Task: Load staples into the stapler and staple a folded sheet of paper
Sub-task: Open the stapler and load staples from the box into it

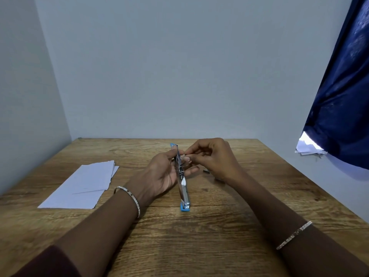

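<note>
The left hand has its grip closed around the opened blue-and-metal stapler, whose near end rests on the wooden tabletop and whose far end rises between both hands. Just right of that grip, the right hand pinches its fingertips narrowly at the stapler's metal channel; whether staples sit between them cannot be told. A small dark staple strip lies under the right hand, and white paper sheets lie well left of the left grip.
</note>
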